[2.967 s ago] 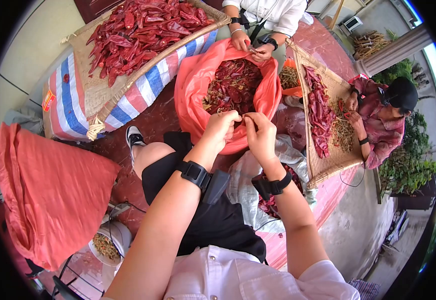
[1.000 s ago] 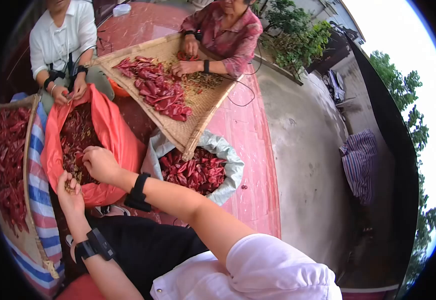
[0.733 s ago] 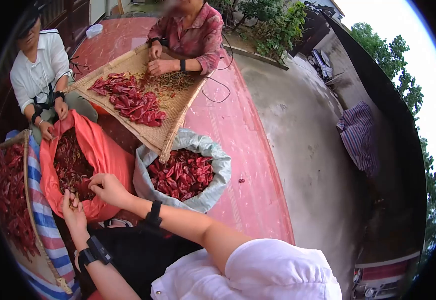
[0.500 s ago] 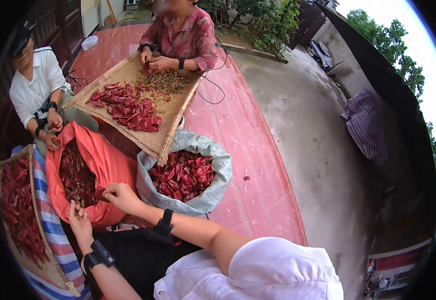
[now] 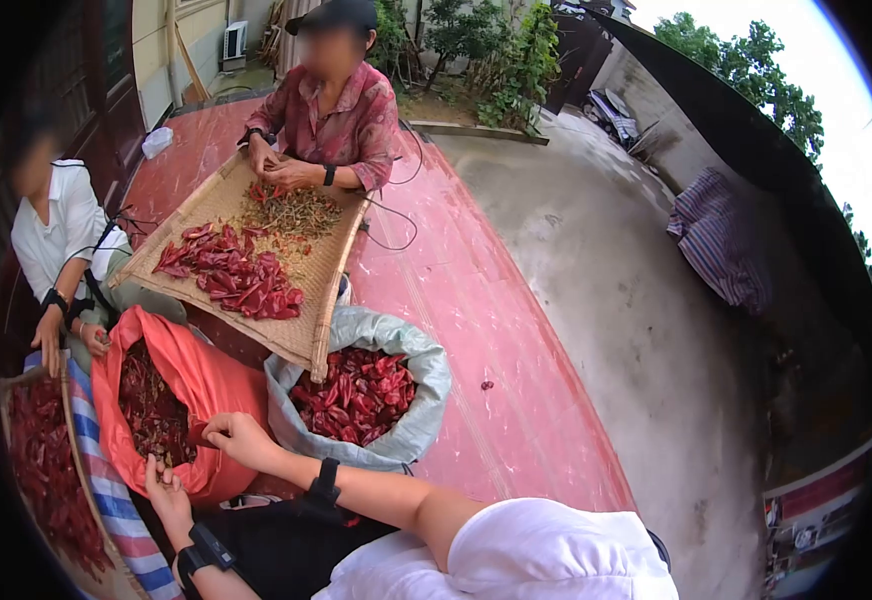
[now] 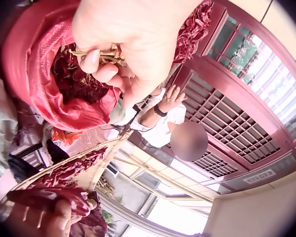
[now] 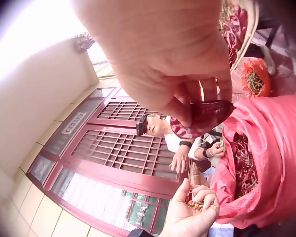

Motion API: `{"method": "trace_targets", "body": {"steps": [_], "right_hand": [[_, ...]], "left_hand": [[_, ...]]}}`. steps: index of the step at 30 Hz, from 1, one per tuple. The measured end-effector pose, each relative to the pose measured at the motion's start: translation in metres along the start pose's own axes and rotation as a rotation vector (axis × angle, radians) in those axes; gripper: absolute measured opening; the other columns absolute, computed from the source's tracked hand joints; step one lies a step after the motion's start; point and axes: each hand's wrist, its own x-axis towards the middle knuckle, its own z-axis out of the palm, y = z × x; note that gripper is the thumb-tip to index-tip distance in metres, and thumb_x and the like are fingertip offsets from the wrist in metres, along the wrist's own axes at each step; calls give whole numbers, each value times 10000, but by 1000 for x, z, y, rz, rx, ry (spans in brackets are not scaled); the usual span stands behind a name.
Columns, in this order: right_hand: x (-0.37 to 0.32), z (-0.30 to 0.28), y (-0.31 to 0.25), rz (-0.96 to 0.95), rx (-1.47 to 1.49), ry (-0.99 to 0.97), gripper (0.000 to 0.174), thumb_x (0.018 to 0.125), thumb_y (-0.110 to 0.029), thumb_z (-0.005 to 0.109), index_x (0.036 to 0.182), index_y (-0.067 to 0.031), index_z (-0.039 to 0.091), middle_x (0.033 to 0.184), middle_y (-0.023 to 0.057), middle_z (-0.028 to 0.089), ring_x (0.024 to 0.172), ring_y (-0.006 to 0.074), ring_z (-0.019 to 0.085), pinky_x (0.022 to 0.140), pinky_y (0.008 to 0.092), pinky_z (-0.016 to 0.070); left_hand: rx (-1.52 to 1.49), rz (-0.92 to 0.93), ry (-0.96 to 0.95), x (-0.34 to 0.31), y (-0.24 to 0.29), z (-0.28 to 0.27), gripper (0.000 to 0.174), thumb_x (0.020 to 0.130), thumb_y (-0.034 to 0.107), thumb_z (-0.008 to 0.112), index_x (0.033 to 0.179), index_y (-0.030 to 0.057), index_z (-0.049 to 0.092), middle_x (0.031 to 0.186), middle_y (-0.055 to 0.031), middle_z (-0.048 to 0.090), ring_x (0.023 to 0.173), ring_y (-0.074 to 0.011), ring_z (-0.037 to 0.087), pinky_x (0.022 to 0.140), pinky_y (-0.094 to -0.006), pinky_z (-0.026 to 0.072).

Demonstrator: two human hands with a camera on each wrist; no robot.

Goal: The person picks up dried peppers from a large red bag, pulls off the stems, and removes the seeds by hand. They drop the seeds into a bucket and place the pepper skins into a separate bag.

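My left hand [image 5: 168, 500] is at the near edge of the red sack [image 5: 211, 385]. In the left wrist view its fingers curl round a small bunch of dry stems [image 6: 106, 55]. My right hand [image 5: 243, 440] is just right of it, over the sack's rim. In the right wrist view, that hand [image 7: 172, 64] pinches a dark red dried chili [image 7: 204, 117] between thumb and fingers. Dark chilies and stem bits [image 5: 151, 400] lie in the sack's mouth.
Right of the red sack stands a pale sack [image 5: 431, 385] of red chilies [image 5: 356, 395]. A woven tray [image 5: 181, 275] with chilies and stems lies beyond, a person [image 5: 336, 120] at it. Another person [image 5: 51, 235] sits at the left by a second chili tray [image 5: 51, 470].
Earlier both hands met over the red sack; now they are apart. The view has swung right. The person at the left has reached a hand to the left tray.
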Motion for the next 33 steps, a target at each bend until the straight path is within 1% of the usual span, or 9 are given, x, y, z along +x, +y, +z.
{"method": "trace_targets", "body": {"steps": [4, 5, 14, 17, 25, 33], "right_hand": [[2, -1, -3, -4, -19, -13, 123, 740, -31, 568, 822, 40, 626, 747, 160, 621, 688, 227, 618, 631, 322, 470], [2, -2, -3, -13, -41, -34, 127, 771, -32, 556, 845, 49, 619, 756, 148, 616, 692, 195, 602, 636, 306, 462], [2, 6, 0, -9, -58, -64, 132, 777, -42, 563, 860, 41, 624, 775, 148, 624, 709, 199, 608, 656, 303, 466], [1, 9, 4, -9, -55, -71, 134, 781, -44, 562, 864, 41, 625, 779, 148, 628, 717, 201, 612, 663, 300, 467], [-1, 4, -4, -1, -78, -69, 137, 787, -50, 563, 868, 40, 626, 790, 145, 633, 727, 202, 616, 672, 301, 470], [0, 7, 5, -5, -66, -79, 134, 788, -50, 563, 867, 38, 624, 781, 137, 633, 721, 188, 613, 669, 299, 471]], "left_hand": [[-1, 16, 4, 1, -2, -1, 107, 876, 182, 559, 812, 106, 517, 692, 35, 500, 509, -37, 414, 394, -187, 278], [-6, 20, 2, 1, -2, -2, 107, 876, 182, 559, 812, 106, 517, 692, 35, 500, 509, -37, 414, 394, -187, 278], [-11, 19, 10, 0, -3, -4, 143, 842, 200, 607, 779, 117, 509, 672, 40, 491, 498, -35, 407, 378, -180, 268], [-16, 18, -5, 1, -3, -5, 136, 853, 207, 589, 795, 121, 501, 670, 40, 499, 499, -41, 431, 379, -186, 286], [-26, 7, 4, 1, -2, -3, 133, 853, 199, 588, 794, 121, 499, 666, 40, 505, 494, -45, 436, 379, -187, 284], [-29, 12, -16, 0, -1, -2, 135, 854, 200, 586, 793, 118, 497, 668, 41, 496, 503, -44, 441, 382, -187, 284]]}}
